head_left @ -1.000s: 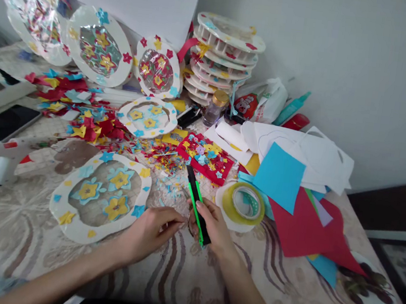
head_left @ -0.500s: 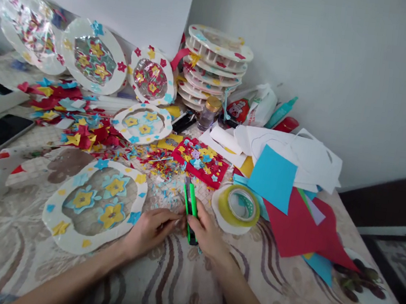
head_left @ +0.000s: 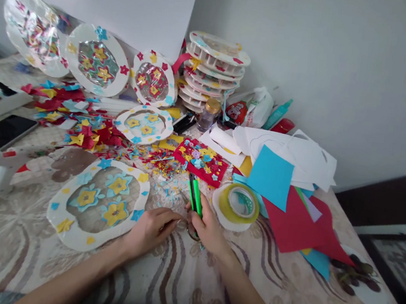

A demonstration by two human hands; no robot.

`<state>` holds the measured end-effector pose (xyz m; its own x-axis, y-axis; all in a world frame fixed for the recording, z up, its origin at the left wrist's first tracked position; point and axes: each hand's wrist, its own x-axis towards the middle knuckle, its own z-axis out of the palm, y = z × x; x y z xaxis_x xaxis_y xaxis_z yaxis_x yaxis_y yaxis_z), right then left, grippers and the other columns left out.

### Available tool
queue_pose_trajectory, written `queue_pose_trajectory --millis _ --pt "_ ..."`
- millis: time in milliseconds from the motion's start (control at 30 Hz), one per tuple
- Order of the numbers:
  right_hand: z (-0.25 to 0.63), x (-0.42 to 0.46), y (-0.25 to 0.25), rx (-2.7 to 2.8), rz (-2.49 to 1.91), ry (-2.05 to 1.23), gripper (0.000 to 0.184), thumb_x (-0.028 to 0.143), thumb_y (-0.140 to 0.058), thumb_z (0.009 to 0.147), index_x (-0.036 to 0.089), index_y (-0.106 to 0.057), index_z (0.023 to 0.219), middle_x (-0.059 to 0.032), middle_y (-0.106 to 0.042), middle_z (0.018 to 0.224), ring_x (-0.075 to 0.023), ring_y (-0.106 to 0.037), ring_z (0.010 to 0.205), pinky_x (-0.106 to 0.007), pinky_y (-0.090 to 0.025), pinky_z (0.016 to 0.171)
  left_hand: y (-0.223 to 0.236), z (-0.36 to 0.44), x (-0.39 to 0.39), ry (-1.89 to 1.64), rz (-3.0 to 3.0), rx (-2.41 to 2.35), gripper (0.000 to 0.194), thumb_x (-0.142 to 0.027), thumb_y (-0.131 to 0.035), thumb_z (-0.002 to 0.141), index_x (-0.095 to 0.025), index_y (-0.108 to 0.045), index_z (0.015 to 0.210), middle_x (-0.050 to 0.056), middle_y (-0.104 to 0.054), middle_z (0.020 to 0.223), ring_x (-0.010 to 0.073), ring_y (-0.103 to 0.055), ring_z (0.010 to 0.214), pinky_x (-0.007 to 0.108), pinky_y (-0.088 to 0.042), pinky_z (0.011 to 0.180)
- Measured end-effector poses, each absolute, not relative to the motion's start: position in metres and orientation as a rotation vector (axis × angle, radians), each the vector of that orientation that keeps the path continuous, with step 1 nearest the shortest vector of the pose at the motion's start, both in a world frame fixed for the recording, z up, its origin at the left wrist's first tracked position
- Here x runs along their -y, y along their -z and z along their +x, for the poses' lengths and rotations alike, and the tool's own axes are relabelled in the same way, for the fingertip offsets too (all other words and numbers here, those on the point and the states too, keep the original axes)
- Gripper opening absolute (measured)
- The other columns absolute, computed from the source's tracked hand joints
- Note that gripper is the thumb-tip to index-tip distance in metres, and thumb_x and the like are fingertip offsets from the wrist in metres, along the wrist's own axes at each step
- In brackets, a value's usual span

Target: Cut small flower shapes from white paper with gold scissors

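Note:
My right hand (head_left: 210, 233) is closed around a green and black utility knife (head_left: 196, 197), which points away from me. Under its fingers shows a dark, rounded shape that I cannot make out. Close by on the left, my left hand (head_left: 153, 228) rests low over the table, fingers curled with the tips together near the right hand; whatever they pinch is too small to tell. Beside the left hand lies a white scalloped frame (head_left: 60, 225) with a clear middle and yellow and blue paper flowers. A roll of clear tape (head_left: 222, 207) sits right of the knife.
Paper scraps (head_left: 166, 164) and a red pad with small flowers (head_left: 206, 170) lie ahead. A glue gun (head_left: 2, 170) and phone (head_left: 1, 133) are left. Coloured sheets (head_left: 291, 223) and a plate of grapes (head_left: 373, 296) are right. Finished frames (head_left: 214, 64) stand stacked behind.
The utility knife has shifted slightly, its lower end now more covered by my right hand. The left hand has barely moved. The whole view has shifted a little.

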<state>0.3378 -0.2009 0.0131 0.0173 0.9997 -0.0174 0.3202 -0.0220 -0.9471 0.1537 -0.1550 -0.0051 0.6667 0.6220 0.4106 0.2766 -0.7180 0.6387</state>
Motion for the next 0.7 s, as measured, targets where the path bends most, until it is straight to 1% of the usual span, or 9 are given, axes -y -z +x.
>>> queue_pose_trajectory --millis 67,167,233,300,433,500,600,633,700 --pt "0.338 0.199 -0.015 1.366 -1.487 -1.073 0.032 0.023 -0.044 0.086 0.025 -0.046 0.118 -0.002 -0.059 0.093 -0.0119 -0.055 0.064 -0.026 -0.047 0.06 0.004 0.154 0.155 -0.854 2.347 -0.697 0.016 -0.015 -0.047 0.09 -0.018 -0.061 0.097 0.003 -0.068 0.08 0.0114 -0.064 0.074 0.02 -0.05 0.068" --pt "0.338 0.198 -0.018 1.262 -1.458 -1.17 0.029 0.029 -0.043 0.089 0.024 -0.046 0.117 0.0009 -0.058 0.08 -0.0112 -0.052 0.056 -0.024 -0.045 0.052 0.002 0.154 0.155 -0.825 2.345 -0.707 0.017 -0.016 -0.045 0.09 -0.017 -0.062 0.096 0.003 -0.067 0.079 0.012 -0.064 0.072 0.021 -0.05 0.066" --pt "0.339 0.199 -0.02 1.228 -1.449 -1.172 0.024 0.033 -0.044 0.089 0.023 -0.049 0.11 0.0029 -0.056 0.071 -0.0107 -0.051 0.053 -0.022 -0.043 0.05 0.001 0.154 0.156 -0.792 2.334 -0.718 0.019 -0.017 -0.044 0.091 -0.018 -0.062 0.095 0.003 -0.067 0.079 0.0124 -0.064 0.072 0.022 -0.05 0.066" --pt "0.339 0.2 -0.022 1.2 -1.457 -1.161 0.021 0.035 -0.046 0.089 0.021 -0.051 0.103 0.0032 -0.055 0.066 -0.0102 -0.05 0.051 -0.022 -0.042 0.049 -0.001 0.155 0.156 -0.758 2.324 -0.723 0.02 -0.019 -0.042 0.091 -0.018 -0.062 0.093 0.004 -0.068 0.08 0.013 -0.064 0.073 0.023 -0.05 0.067" --pt "0.342 0.2 -0.022 1.193 -1.511 -1.111 0.022 0.04 -0.049 0.088 0.02 -0.052 0.095 0.0032 -0.053 0.06 -0.0108 -0.047 0.049 -0.022 -0.04 0.047 -0.005 0.156 0.159 -0.706 2.35 -0.713 0.022 -0.023 -0.041 0.092 -0.018 -0.062 0.089 0.005 -0.067 0.079 0.0155 -0.064 0.072 0.026 -0.05 0.066" --pt "0.343 0.2 -0.02 1.217 -1.553 -1.061 0.024 0.041 -0.051 0.086 0.02 -0.053 0.096 0.0025 -0.054 0.06 -0.012 -0.048 0.05 -0.023 -0.04 0.047 -0.008 0.155 0.161 -0.729 2.354 -0.722 0.021 -0.021 -0.041 0.092 -0.017 -0.062 0.094 0.006 -0.067 0.082 0.0165 -0.065 0.074 0.026 -0.05 0.066" --pt "0.346 0.199 -0.013 1.232 -1.609 -0.981 0.031 0.043 -0.053 0.085 0.02 -0.053 0.105 0.0005 -0.057 0.065 -0.0139 -0.05 0.053 -0.025 -0.042 0.048 -0.013 0.144 0.163 -0.866 2.293 -0.837 0.022 -0.018 -0.042 0.091 -0.017 -0.06 0.104 0.007 -0.068 0.086 0.0158 -0.064 0.075 0.026 -0.051 0.065" --pt "0.347 0.199 -0.01 1.237 -1.622 -0.954 0.034 0.044 -0.053 0.085 0.02 -0.052 0.109 0.0001 -0.058 0.067 -0.0142 -0.051 0.054 -0.025 -0.043 0.049 -0.015 0.136 0.163 -0.927 2.255 -0.915 0.022 -0.018 -0.043 0.091 -0.018 -0.06 0.104 0.006 -0.068 0.085 0.0151 -0.064 0.074 0.026 -0.05 0.066" --pt "0.348 0.199 -0.005 1.238 -1.641 -0.923 0.039 0.045 -0.054 0.084 0.02 -0.051 0.113 0.0003 -0.059 0.068 -0.0143 -0.051 0.054 -0.025 -0.043 0.049 -0.02 0.112 0.162 -1.086 2.148 -1.112 0.018 -0.02 -0.047 0.09 -0.018 -0.062 0.1 0.004 -0.068 0.082 0.0134 -0.062 0.07 0.025 -0.05 0.066"
